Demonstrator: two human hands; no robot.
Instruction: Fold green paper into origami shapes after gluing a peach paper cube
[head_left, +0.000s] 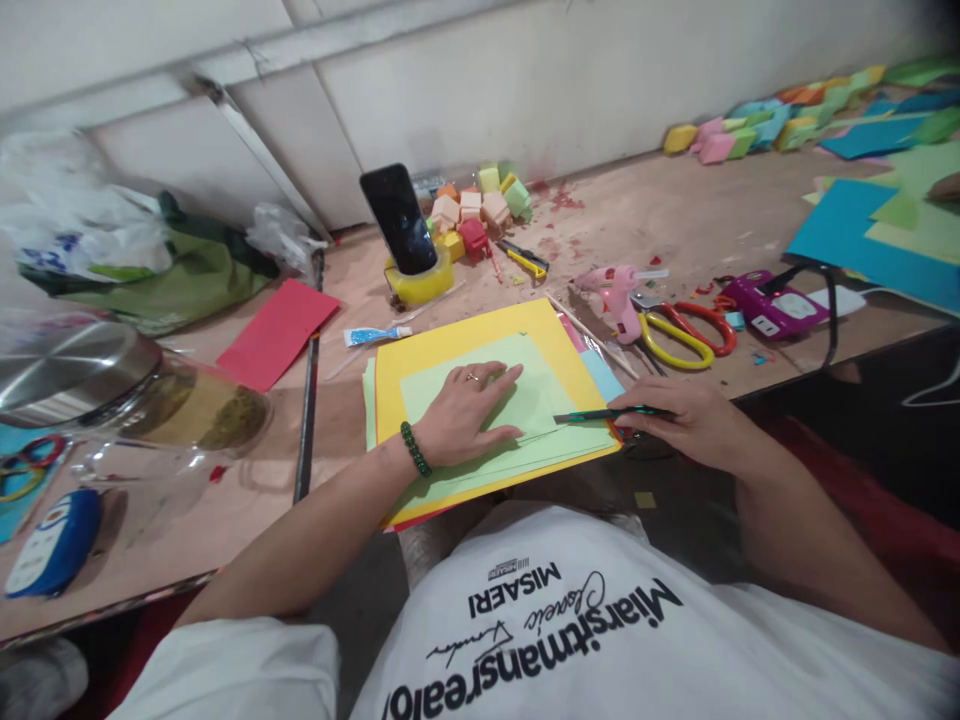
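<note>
So the closest thing to the camera is the person's own white T-shirt, printing upside down from up here, and just past it is the paper. There's a pale green paper on top of a bigger yellow sheet, stacked at the near edge of the table and poking out a bit toward the shirt.

Left hand is pressed flat on the green, fingers fanned wide, nothing in its grip that I can see. Green beaded bracelet on that wrist. Right hand is closed around a slim dark cutter at the paper's right side.

Here's the bit that matters imo: the cutter lies pretty much crosswise, long axis running right to left, tip aimed at the left thumb. They're near each other but apart, with a strip of bare green between. From the right hand the paper lies to the left; the left hand is the nearer one, being right on it. A thin line or edge crosses the green below the thumb. Can't tell if the tip touches the paper or sits just above it.

Beyond the right hand: a pink glue gun with scissors beside it.
</note>
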